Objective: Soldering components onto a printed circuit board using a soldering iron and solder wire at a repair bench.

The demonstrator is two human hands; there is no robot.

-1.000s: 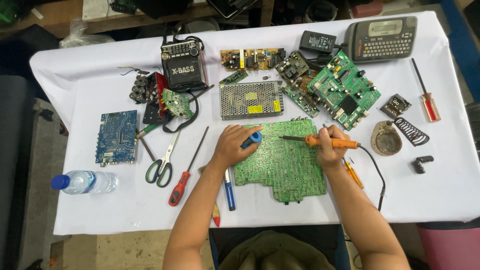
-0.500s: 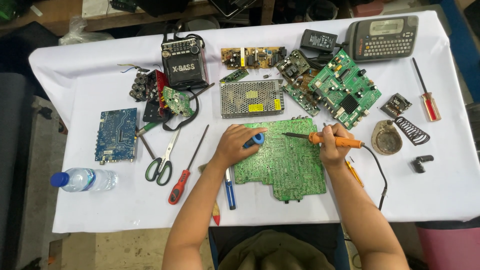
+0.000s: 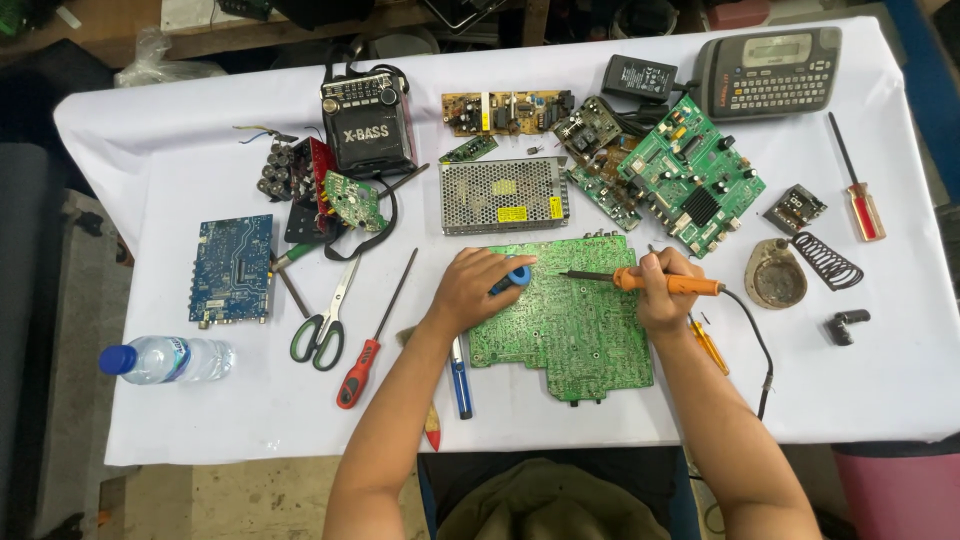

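The large green circuit board lies at the lower centre of the frame on the white table. The right hand has its fingers curled around the orange soldering iron, whose tip rests over the board's upper part. The left hand (fingers bent together) presses the board's left edge and holds a small blue object. Green-handled scissors lie to the left.

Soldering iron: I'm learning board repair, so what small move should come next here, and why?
Probably lower the soldering iron tip onto the green circuit board: the right hand holds it just over the board, while the left hand holds a blue tool beside it.
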